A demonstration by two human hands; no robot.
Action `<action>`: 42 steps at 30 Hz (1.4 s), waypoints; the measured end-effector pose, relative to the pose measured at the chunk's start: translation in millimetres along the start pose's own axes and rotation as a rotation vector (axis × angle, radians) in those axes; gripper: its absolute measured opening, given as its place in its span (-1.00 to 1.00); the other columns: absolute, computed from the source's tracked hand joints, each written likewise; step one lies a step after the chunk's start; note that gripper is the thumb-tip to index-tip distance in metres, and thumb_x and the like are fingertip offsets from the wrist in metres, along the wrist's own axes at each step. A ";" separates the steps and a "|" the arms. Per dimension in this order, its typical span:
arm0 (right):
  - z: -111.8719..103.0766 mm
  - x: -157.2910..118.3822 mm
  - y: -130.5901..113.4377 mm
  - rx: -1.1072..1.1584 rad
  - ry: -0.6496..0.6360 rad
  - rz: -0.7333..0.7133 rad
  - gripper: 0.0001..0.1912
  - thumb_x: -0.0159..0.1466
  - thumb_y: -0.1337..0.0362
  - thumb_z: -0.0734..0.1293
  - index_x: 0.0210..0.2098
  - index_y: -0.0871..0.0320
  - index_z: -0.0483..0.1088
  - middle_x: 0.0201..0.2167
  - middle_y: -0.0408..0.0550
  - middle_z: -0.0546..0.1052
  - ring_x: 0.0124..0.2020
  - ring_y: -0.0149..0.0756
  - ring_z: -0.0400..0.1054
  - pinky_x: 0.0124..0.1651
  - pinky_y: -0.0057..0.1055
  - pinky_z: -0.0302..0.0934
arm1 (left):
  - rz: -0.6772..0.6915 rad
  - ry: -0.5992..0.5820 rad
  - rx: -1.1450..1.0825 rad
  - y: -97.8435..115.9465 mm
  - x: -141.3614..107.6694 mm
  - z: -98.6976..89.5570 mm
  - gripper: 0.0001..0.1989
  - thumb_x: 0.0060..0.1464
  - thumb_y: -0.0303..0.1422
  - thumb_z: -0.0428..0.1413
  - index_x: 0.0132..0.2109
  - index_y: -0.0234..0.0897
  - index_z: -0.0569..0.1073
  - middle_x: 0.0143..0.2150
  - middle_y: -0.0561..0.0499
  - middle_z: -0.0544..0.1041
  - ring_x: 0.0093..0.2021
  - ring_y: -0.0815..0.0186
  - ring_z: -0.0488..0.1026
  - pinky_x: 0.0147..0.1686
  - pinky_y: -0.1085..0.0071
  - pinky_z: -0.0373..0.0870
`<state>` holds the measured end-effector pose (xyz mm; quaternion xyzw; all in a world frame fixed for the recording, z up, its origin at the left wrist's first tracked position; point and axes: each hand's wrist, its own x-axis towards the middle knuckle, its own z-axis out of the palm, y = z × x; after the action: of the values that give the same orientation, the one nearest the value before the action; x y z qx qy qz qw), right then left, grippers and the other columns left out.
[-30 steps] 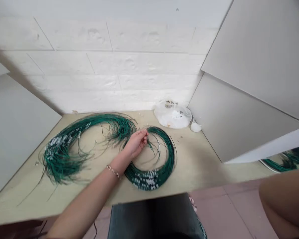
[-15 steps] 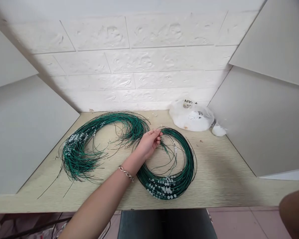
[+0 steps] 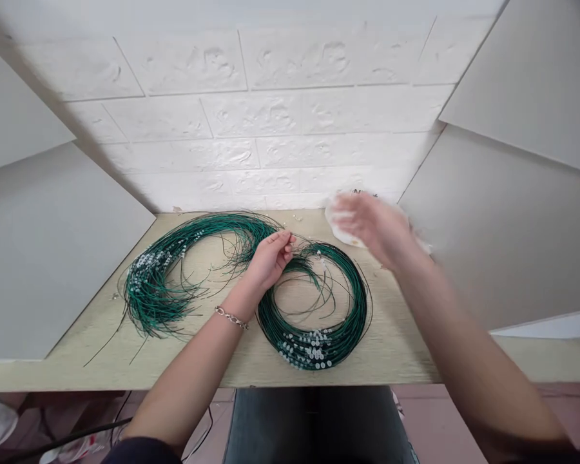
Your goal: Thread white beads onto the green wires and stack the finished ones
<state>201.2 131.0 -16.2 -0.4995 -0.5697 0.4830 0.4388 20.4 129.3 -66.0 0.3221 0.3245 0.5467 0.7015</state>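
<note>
A ring-shaped coil of thin green and black wires [image 3: 359, 303] lies flat on the counter, in front of the person and slightly right of centre. Small white round beads [image 3: 319, 351] crowd its near side. Loose wire ends curve into the ring from its upper left.

The left hand [image 3: 272, 258] is above the coil's upper left edge. Its grip is pinched together, apparently on 1 thin dark strand [image 3: 303, 236] running toward the top of the coil; the exact contact is too small to confirm.

Change noted: against 0.5 s earlier, the right hand [image 3: 372, 225] has entered and is over the white translucent plastic bag [image 3: 344, 237]. It is blurred; whether its grip is apart or together, or touches the bag, cannot be told. The left hand has shifted slightly away from the coil's top. Assessment: the work now occupies 2 hands, the left appearing to steady the strand while the right attends to the bag.

Left of the coil, a looser, C-shaped bundle of green and black wires [image 3: 149, 270] also carries white beads. The pale wood-grain counter [image 3: 391, 348] meets a white brick-patterned wall [image 3: 270, 116].
</note>
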 end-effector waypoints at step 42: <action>1.8 -24.1 -22.2 -0.371 -0.214 -0.327 -0.69 0.16 0.12 0.13 -0.37 0.16 0.40 -0.52 -0.14 0.38 -0.55 -0.45 0.21 -0.44 -0.48 0.08 | 0.455 0.158 1.425 154.6 -76.9 -26.7 -0.82 -0.12 -0.27 0.07 -0.49 -0.32 0.40 -0.59 0.10 0.33 -0.56 0.49 0.17 -0.56 0.59 0.03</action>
<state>199.0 106.0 5.1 -0.4188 -0.7647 0.3432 0.3494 -102.2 86.9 51.1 0.7171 0.5745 0.3573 0.1673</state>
